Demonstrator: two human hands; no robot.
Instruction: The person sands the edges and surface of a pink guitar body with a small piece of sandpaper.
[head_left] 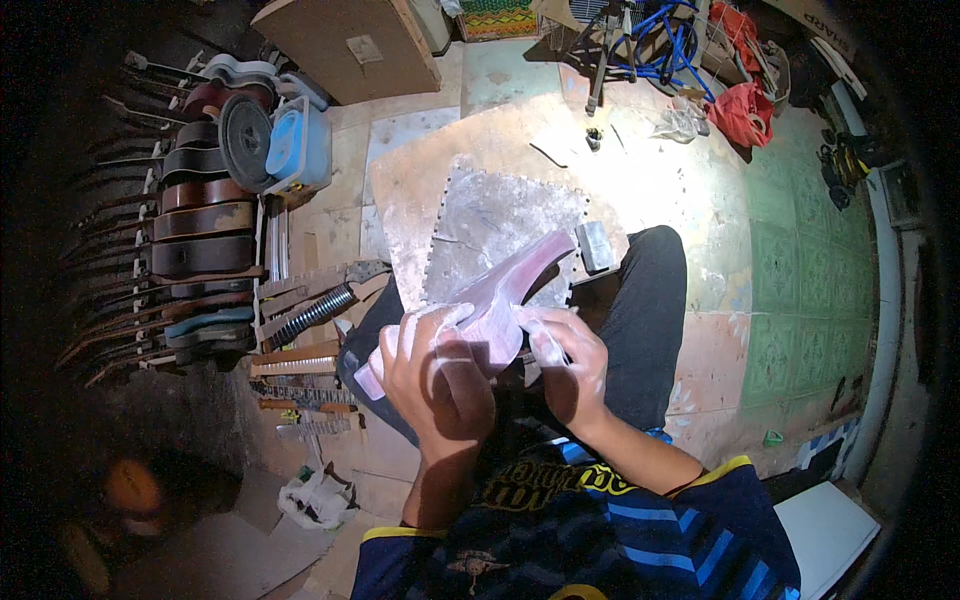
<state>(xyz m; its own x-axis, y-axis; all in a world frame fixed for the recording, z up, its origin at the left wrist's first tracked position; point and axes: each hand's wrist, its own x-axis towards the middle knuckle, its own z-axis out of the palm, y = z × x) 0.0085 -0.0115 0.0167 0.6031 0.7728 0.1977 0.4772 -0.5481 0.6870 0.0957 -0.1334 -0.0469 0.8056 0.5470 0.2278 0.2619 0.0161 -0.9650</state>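
A dusty pale pink shaped piece, possibly wood, lies at a slant over my lap. My left hand has its fingers wrapped over its near part. My right hand is closed against the piece's right side, whitened with powder; whether it also pinches something small and pale is unclear. Below them are my dark-trousered legs. Beyond the piece lies a grey, dust-covered mat with jigsaw edges, and a small grey rectangular block sits at its right.
Guitars stand racked at left beside a blue plastic bin. Several necks or tools lie left of my legs. A cardboard panel, a blue tubular frame and red bags are at the back. A white bag lies at lower left.
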